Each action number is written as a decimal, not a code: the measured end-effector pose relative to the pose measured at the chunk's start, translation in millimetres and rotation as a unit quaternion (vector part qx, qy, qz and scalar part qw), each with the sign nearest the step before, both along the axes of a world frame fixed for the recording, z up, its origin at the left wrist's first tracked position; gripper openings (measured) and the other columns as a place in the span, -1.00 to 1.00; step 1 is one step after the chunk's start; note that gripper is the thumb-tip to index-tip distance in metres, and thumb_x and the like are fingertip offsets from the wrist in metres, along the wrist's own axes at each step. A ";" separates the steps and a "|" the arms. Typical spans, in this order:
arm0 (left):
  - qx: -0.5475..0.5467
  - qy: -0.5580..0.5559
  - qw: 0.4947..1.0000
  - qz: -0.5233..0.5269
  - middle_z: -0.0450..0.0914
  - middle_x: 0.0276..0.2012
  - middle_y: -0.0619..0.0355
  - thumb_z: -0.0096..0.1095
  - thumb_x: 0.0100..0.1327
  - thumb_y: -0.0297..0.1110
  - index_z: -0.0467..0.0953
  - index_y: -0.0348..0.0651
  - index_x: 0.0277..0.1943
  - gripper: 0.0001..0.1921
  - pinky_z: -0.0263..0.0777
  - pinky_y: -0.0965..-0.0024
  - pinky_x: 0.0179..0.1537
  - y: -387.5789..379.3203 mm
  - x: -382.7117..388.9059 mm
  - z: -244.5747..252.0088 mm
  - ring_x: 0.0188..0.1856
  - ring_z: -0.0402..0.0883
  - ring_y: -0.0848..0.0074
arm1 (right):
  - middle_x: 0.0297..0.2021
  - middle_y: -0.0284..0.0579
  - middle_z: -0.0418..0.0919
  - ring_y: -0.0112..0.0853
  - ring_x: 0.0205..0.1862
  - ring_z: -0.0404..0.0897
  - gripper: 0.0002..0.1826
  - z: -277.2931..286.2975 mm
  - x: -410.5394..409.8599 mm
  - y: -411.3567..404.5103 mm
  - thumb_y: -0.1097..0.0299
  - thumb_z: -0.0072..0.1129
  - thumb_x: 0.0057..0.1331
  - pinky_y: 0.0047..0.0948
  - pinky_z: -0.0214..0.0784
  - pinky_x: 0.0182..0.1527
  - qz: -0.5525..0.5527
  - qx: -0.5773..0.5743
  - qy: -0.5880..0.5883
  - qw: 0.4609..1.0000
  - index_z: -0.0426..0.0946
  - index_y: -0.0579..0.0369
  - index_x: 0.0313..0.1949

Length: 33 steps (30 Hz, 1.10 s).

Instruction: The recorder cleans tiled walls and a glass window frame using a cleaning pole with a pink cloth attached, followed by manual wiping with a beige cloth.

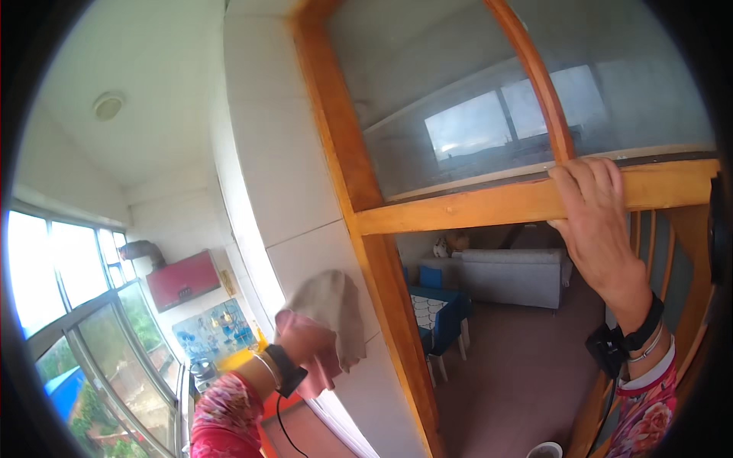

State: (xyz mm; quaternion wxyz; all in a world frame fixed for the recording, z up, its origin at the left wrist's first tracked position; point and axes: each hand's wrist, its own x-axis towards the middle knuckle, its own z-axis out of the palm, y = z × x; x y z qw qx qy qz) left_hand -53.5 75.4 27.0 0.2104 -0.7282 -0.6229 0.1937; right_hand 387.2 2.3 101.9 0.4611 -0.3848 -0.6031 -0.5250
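My left hand (306, 340) presses a grey and pink cloth (341, 312) against the white tiled wall (303, 235), beside the upright of an orange-brown wooden door frame (383, 286). The cloth covers most of the fingers, and this area is slightly blurred. Higher up on the right, my right hand (595, 212) grips the frame's wooden crossbar (458, 212), fingers over its upper edge. Above that bar are glass panes (446, 74), split by a thin wooden strip (538, 80) that ends at my right hand. Both wrists carry black straps with small devices and cables.
Through the doorway stand a grey sofa (509, 277), a table with a blue cloth (426, 312) and a blue-covered chair (449, 332). A slatted wooden door (658, 257) is at the right. To the left are windows (97, 332) and a red wall cabinet (183, 280).
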 end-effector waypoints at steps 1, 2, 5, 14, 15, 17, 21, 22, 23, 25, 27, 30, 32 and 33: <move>0.023 -0.004 1.000 0.002 0.48 0.00 0.06 0.04 0.08 -0.30 0.46 -0.02 0.03 -0.61 0.14 -0.04 0.12 -4.6 -3.3 14.2 0.15 0.36 0.28 | -0.18 -0.03 0.39 -0.15 -0.04 0.34 -0.43 0.0 0.8 -1.4 0.54 0.30 -0.13 -0.17 0.05 0.17 -0.006 -0.005 0.001 1.000 0.35 0.24 -0.06; 0.056 -0.003 0.998 0.004 0.50 -0.02 0.04 0.07 0.06 -0.30 0.47 -0.03 0.01 -0.61 0.17 -0.04 0.10 -7.5 -6.0 29.9 0.14 0.38 0.27 | -0.18 -0.03 0.39 -0.15 -0.04 0.34 -0.44 -0.2 1.1 -2.2 0.54 0.30 -0.13 -0.17 0.05 0.17 -0.012 -0.011 0.002 1.000 0.35 0.25 -0.06; 0.212 0.031 0.977 -0.004 0.53 -0.08 -0.03 0.13 0.00 -0.32 0.49 -0.06 -0.02 -0.60 0.27 -0.07 0.04 -4.6 -14.7 107.2 0.08 0.46 0.23 | -0.17 0.00 0.39 -0.13 -0.03 0.34 -0.45 0.2 -1.9 -2.7 0.53 0.30 -0.12 -0.15 0.04 0.17 -0.021 -0.017 0.011 1.000 0.35 0.25 -0.07; 0.560 -0.016 0.825 0.073 0.60 -0.11 0.10 -0.07 0.22 -0.19 0.59 -0.03 -0.13 -0.70 0.39 0.28 -0.01 -0.3 31.4 328.2 -0.01 0.54 0.29 | -0.18 0.03 0.37 -0.08 -0.07 0.36 -0.43 1.2 -1.5 -4.3 0.52 0.28 -0.20 -0.08 0.12 0.12 -0.077 0.020 -0.014 0.997 0.36 0.29 -0.11; 0.601 0.079 0.791 0.084 0.62 -0.14 0.09 -0.05 0.21 -0.19 0.60 -0.03 -0.14 -0.70 0.39 0.30 -0.01 3.4 21.2 341.2 -0.02 0.55 0.32 | -0.18 0.03 0.37 -0.08 -0.07 0.36 -0.43 3.0 -1.8 -2.2 0.52 0.28 -0.20 -0.08 0.12 0.12 -0.074 0.022 -0.012 0.997 0.36 0.29 -0.11; 0.548 0.229 0.792 0.142 0.59 -0.17 0.02 0.02 0.17 -0.16 0.59 -0.10 -0.20 -0.71 0.41 0.36 -0.09 23.4 -9.5 376.7 -0.07 0.56 0.30 | -0.20 0.06 0.38 -0.06 -0.11 0.39 -0.50 6.3 -5.4 1.2 0.51 0.22 -0.15 -0.04 0.16 0.08 -0.084 0.025 -0.027 0.996 0.37 0.31 -0.13; 0.582 0.245 0.773 0.066 0.61 -0.26 -0.02 0.14 0.09 -0.19 0.60 -0.17 -0.26 -0.74 0.45 0.37 -0.17 21.7 33.6 370.7 -0.12 0.58 0.28 | -0.20 0.07 0.39 -0.06 -0.11 0.40 -0.55 4.8 0.8 -1.6 0.50 0.17 -0.10 -0.01 0.18 0.07 -0.120 0.016 -0.036 0.992 0.38 0.32 -0.14; 0.580 0.237 0.777 0.062 0.61 -0.25 0.00 0.16 0.08 -0.20 0.60 -0.15 -0.26 -0.75 0.45 0.37 -0.15 21.8 44.4 366.3 -0.11 0.58 0.29 | -0.20 0.07 0.40 -0.06 -0.11 0.40 -0.55 3.2 1.3 -0.4 0.50 0.17 -0.10 -0.01 0.18 0.07 -0.120 0.015 -0.034 0.992 0.39 0.32 -0.14; 0.580 0.225 0.780 0.059 0.61 -0.24 0.02 0.18 0.07 -0.21 0.61 -0.13 -0.25 -0.75 0.45 0.37 -0.14 22.6 54.2 362.5 -0.10 0.58 0.31 | -0.20 0.07 0.40 -0.06 -0.11 0.40 -0.55 2.4 2.7 0.9 0.49 0.17 -0.10 -0.01 0.18 0.07 -0.119 0.014 -0.033 0.992 0.39 0.32 -0.14; 0.511 0.227 0.820 0.122 0.60 -0.14 0.06 0.26 0.01 -0.24 0.62 -0.08 -0.22 -0.75 0.43 0.37 -0.07 29.7 65.6 367.4 -0.01 0.54 0.34 | -0.20 0.06 0.40 -0.07 -0.11 0.41 -0.54 3.3 2.4 4.7 0.48 0.17 -0.11 -0.01 0.18 0.08 -0.123 0.015 -0.035 0.992 0.39 0.31 -0.13; 0.528 0.143 0.827 0.131 0.58 -0.09 0.07 0.20 0.05 -0.23 0.61 -0.08 -0.15 -0.70 0.39 0.36 -0.01 54.1 67.5 362.2 0.01 0.53 0.35 | -0.20 0.06 0.41 -0.07 -0.10 0.41 -0.53 4.7 2.1 5.1 0.47 0.18 -0.11 -0.01 0.18 0.08 -0.128 0.020 -0.038 0.991 0.40 0.31 -0.13; 0.458 0.059 0.873 0.158 0.54 -0.02 0.08 -0.03 0.21 -0.15 0.59 -0.08 -0.07 -0.66 0.23 0.31 0.15 81.0 61.1 360.4 0.12 0.43 0.30 | -0.11 0.08 0.38 -0.01 0.01 0.33 -0.49 3.9 0.6 2.1 0.34 0.16 0.02 0.02 0.09 0.16 -0.123 -0.025 -0.038 0.991 0.34 0.35 -0.05; 0.450 0.012 0.885 0.122 0.52 0.01 0.08 -0.05 0.22 -0.15 0.58 -0.06 -0.05 -0.65 0.20 0.30 0.17 77.2 83.0 337.9 0.16 0.39 0.31 | -0.12 0.08 0.38 -0.01 0.01 0.33 -0.49 1.4 2.8 1.2 0.35 0.17 0.00 0.00 0.09 0.16 -0.111 -0.017 -0.034 0.993 0.34 0.34 -0.05; 0.449 -0.032 0.888 0.092 0.50 0.04 0.08 -0.06 0.23 -0.15 0.56 -0.05 -0.02 -0.64 0.17 0.29 0.19 70.8 88.3 329.6 0.19 0.35 0.33 | -0.12 0.08 0.38 -0.01 0.01 0.33 -0.49 0.1 3.4 0.4 0.36 0.18 -0.01 0.00 0.09 0.16 -0.105 -0.011 -0.033 0.994 0.34 0.34 -0.06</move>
